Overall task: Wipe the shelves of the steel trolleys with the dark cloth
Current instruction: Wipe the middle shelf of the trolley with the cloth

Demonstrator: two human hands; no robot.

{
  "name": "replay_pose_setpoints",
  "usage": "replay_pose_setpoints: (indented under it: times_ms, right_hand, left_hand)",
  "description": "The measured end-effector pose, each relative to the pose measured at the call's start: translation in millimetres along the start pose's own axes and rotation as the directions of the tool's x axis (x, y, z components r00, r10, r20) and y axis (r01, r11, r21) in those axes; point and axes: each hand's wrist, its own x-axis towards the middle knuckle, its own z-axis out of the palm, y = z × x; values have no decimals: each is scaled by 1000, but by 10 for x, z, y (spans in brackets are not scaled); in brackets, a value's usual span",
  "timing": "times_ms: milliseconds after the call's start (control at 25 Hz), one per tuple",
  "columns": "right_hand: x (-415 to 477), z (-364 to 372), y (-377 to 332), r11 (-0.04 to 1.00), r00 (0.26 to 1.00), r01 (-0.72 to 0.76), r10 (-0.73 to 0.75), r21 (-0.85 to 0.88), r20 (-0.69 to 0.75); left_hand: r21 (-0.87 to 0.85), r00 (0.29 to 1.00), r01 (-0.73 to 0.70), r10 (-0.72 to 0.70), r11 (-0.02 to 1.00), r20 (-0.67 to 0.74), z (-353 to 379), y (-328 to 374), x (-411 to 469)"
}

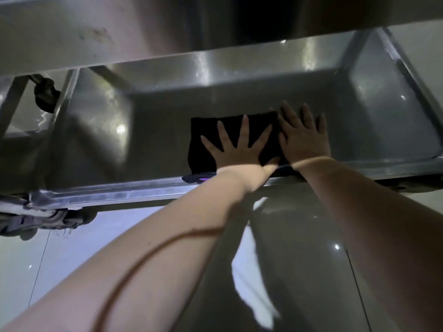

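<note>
A dark cloth (pixel 206 130) lies flat on the lower steel shelf (pixel 155 130) of a trolley, near the shelf's front rim. My left hand (pixel 237 144) presses on the cloth with its fingers spread wide. My right hand (pixel 303 137) lies flat beside it, fingers straight, covering the cloth's right edge and touching the shelf. Both forearms reach in under the upper shelf (pixel 119 32), which hides the back of the lower one.
The shelf has raised walls and a front rim (pixel 115 191). Steel uprights (pixel 64 97) stand at the left, with a dark rag (pixel 46 94) tied behind them. A castor with frayed cloth (pixel 45 220) sits at lower left. Glossy floor tiles (pixel 299 236) lie below.
</note>
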Motion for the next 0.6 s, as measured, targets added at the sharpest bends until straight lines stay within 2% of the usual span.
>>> replay_pose_setpoints:
  times_ms: [80, 160, 360, 480, 600]
  right_hand:
    - [11, 0, 34, 1000, 1000, -3, 3, 21, -4]
    - [12, -4, 38, 999, 1000, -4, 4, 33, -5]
    - [-10, -19, -45, 1000, 1000, 28, -28, 12, 3]
    - [-46, -34, -139, 982, 982, 185, -185, -29, -25]
    - [-12, 6, -174, 981, 981, 189, -188, -36, 41]
  left_hand:
    - [1, 1000, -28, 28, 1000, -4, 4, -37, 51]
    - [3, 999, -22, 22, 1000, -46, -12, -432, 90]
    - [-62, 948, 308, -311, 950, -60, -124, -1734, 162]
    - [-57, 936, 341, -345, 938, -70, -114, -1955, 217]
    - [-53, 932, 351, -355, 935, -74, -146, -2017, 399]
